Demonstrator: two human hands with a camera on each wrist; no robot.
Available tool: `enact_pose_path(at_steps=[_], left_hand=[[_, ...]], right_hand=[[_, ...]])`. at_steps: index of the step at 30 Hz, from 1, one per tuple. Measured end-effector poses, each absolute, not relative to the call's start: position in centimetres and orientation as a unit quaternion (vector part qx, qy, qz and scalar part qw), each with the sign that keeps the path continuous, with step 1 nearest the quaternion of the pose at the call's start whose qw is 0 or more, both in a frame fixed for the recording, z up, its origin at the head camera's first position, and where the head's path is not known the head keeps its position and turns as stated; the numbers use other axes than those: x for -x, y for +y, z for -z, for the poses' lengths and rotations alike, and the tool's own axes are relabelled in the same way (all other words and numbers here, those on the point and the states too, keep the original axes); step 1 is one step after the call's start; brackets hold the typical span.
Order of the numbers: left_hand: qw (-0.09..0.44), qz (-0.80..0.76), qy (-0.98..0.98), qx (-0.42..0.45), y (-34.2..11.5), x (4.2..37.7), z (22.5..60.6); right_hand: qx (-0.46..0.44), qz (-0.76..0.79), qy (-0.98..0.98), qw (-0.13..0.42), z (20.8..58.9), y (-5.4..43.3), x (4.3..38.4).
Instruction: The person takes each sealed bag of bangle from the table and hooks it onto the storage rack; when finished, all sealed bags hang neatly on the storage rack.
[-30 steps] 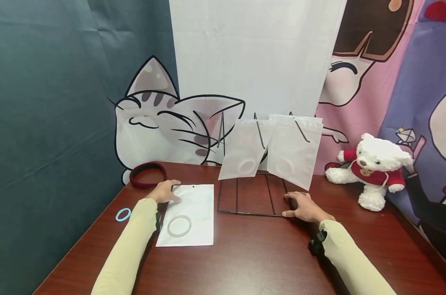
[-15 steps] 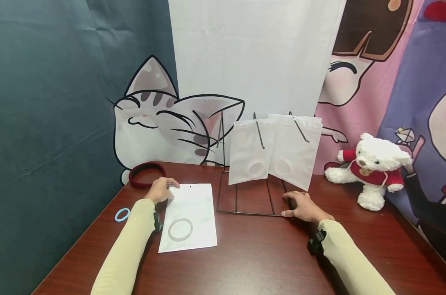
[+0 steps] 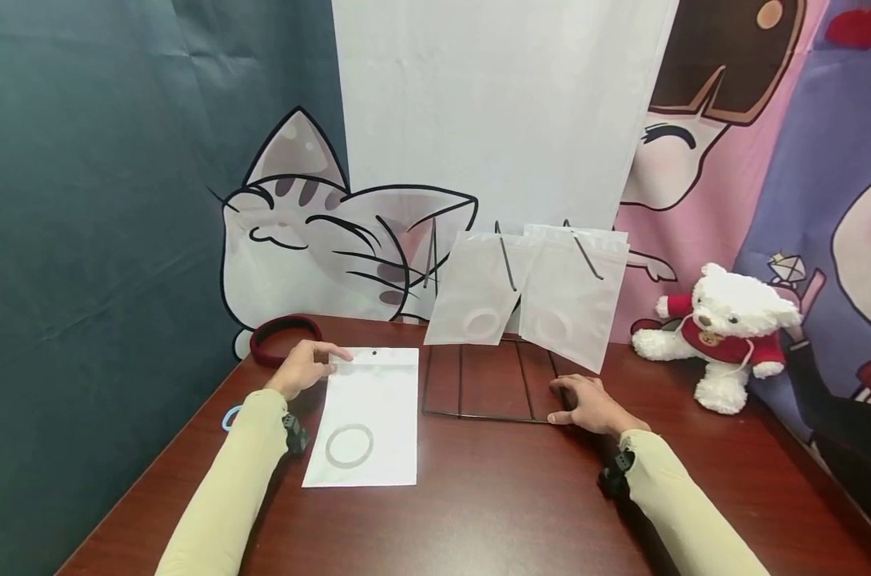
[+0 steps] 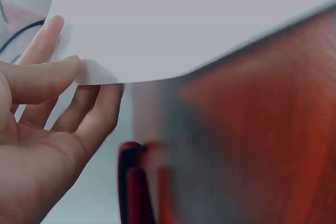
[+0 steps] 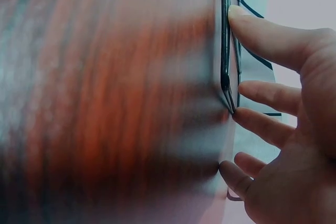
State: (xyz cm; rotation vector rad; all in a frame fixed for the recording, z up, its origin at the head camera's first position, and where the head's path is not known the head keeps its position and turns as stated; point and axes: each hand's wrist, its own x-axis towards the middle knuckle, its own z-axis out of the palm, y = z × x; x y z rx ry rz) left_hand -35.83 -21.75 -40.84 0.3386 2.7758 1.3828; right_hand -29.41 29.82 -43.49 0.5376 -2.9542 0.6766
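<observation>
My left hand (image 3: 305, 369) pinches the upper left corner of a flat white zip bag (image 3: 381, 408), thumb on one face and fingers behind, plain in the left wrist view. A small hole sits near the bag's top edge, and a ring-shaped item (image 3: 349, 446) shows through its lower part. At the right front corner of a black wire display rack (image 3: 493, 418), my right hand (image 3: 592, 402) rests with fingers and thumb spread, fingertips touching the wire (image 5: 226, 35). Two similar bags, a middle one (image 3: 471, 276) and a right one (image 3: 579, 292), hang from the rack's hooks.
A third hook (image 3: 431, 256) on the rack's left carries no bag. A dark red headband (image 3: 262, 352) and a light blue ring (image 3: 228, 418) lie left on the brown table (image 3: 478, 512). A white teddy bear (image 3: 730, 320) in red sits at the right. Printed cloth hangs behind.
My left hand has drawn slightly back and left, and the bag it holds looks nearer to the head camera. The middle hanging bag has swung right and back left. My right hand stays put.
</observation>
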Motion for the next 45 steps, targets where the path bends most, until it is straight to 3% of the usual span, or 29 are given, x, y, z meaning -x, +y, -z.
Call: enact_pose_path(at_steps=[18, 23, 27, 35, 45], left_hand=[[-0.101, -0.497, 0.835, -0.213, -18.2, 30.5, 33.4], [-0.160, -0.504, 0.816, -0.234, -16.5, 29.2, 31.5], [-0.220, -0.491, 0.813, -0.222, -15.1, 28.8, 30.9], [-0.290, -0.491, 0.787, -0.234, -13.6, 28.6, 29.6], [-0.330, -0.502, 0.759, -0.250, -11.9, 28.4, 29.1]], right_hand=[[-0.168, -0.220, -0.961, 0.030, 44.0, 30.2, 29.4], [-0.168, -0.223, -0.960, 0.032, 43.9, 30.2, 29.5], [-0.163, -0.228, -0.960, 0.031, 43.8, 30.1, 29.3], [-0.162, -0.229, -0.959, 0.028, 43.5, 29.8, 29.6], [-0.156, -0.234, -0.960, 0.024, 43.7, 30.0, 29.3]])
